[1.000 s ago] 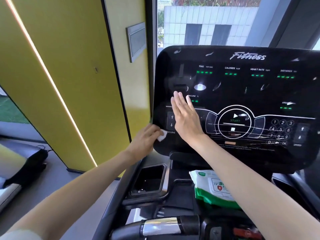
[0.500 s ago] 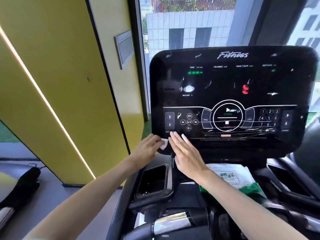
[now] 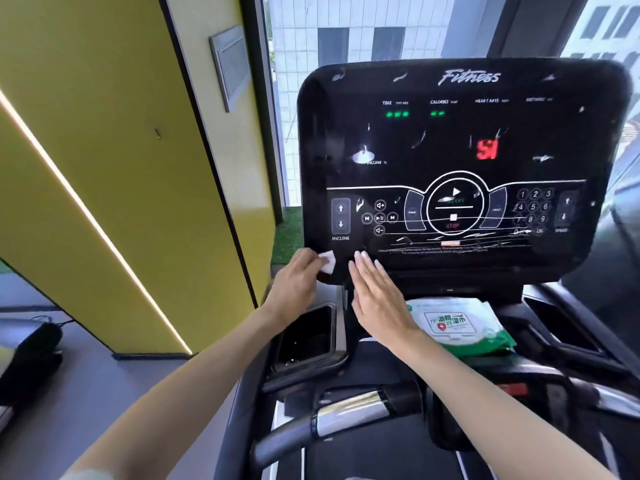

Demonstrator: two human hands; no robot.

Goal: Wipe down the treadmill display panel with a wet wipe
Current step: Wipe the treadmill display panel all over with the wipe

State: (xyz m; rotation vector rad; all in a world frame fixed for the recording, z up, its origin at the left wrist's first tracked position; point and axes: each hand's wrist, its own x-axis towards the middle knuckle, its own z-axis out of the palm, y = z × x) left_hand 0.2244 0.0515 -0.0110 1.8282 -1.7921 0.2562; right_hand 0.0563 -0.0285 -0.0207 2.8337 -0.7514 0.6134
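Black glossy display panel (image 3: 433, 147) beside yellow wall (image 3: 104, 150), window (image 3: 363, 29) behind

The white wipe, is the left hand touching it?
Touching. The head view shows the left hand pinching the white wipe between its fingertips, with no gap, at the lower left corner of the display panel.

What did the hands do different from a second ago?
The right hand slid flat down the display panel from beside the incline buttons to its bottom edge. A red number lit up. The left hand still pinches the wet wipe at the panel's lower left corner; the wipe pack stayed put.
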